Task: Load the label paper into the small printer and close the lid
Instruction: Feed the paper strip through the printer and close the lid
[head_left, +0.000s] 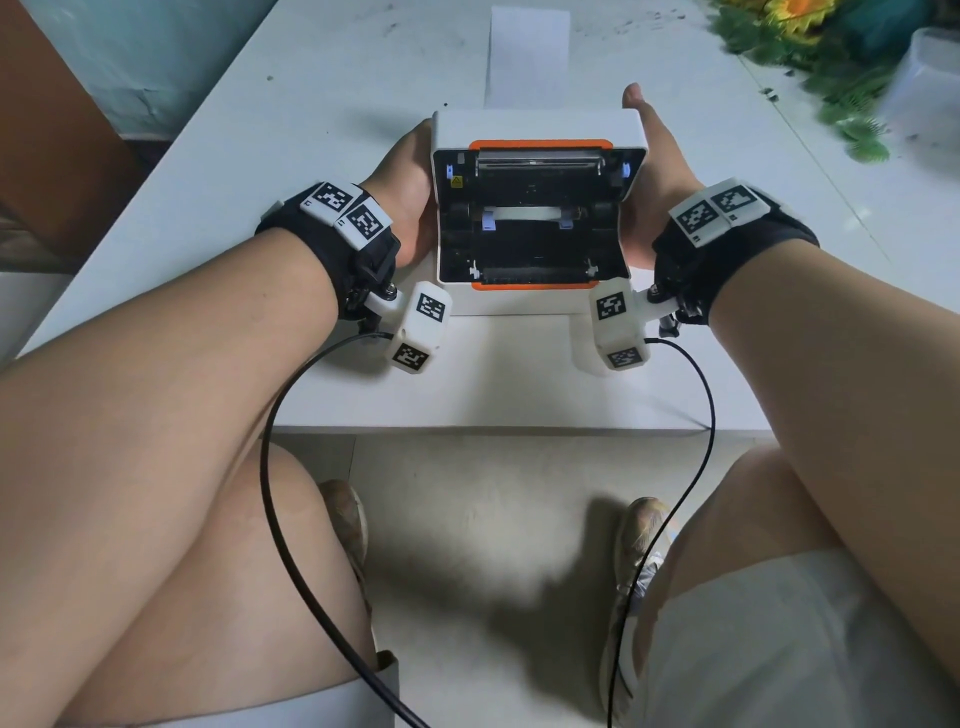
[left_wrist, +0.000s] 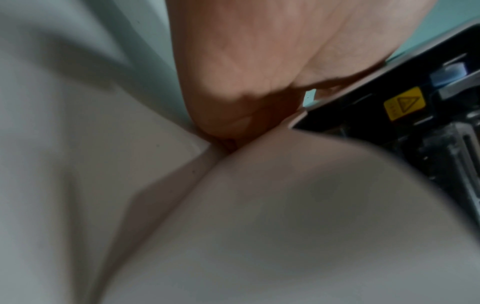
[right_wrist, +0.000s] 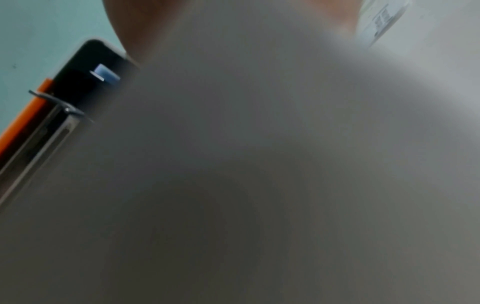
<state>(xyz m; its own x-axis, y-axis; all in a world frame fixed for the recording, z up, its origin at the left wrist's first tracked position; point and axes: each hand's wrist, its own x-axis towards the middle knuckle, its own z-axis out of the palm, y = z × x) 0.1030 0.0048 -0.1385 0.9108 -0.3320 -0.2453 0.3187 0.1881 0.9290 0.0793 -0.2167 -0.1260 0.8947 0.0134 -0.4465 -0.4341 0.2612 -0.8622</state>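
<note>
The small white printer (head_left: 540, 124) with orange trim stands open on the white table (head_left: 519, 374), its black paper bay facing up. A strip of white label paper (head_left: 527, 57) lies flat behind it. My left hand (head_left: 405, 182) rests against the printer's left side, and its fingers are hidden behind the raised lid. Along the right side lies my right hand (head_left: 654, 166), one digit straight and reaching past the lid's corner. In the left wrist view my palm (left_wrist: 259, 61) meets the lid edge near a yellow warning sticker (left_wrist: 402, 107). The right wrist view is mostly blur, with the lid corner (right_wrist: 85, 61) showing.
Artificial greenery with a sunflower (head_left: 831, 62) and a translucent container (head_left: 930, 78) sit at the table's far right. A brown panel (head_left: 52, 156) stands left of the table. Cables hang from both wrists over the table's front edge. My knees and shoes are below.
</note>
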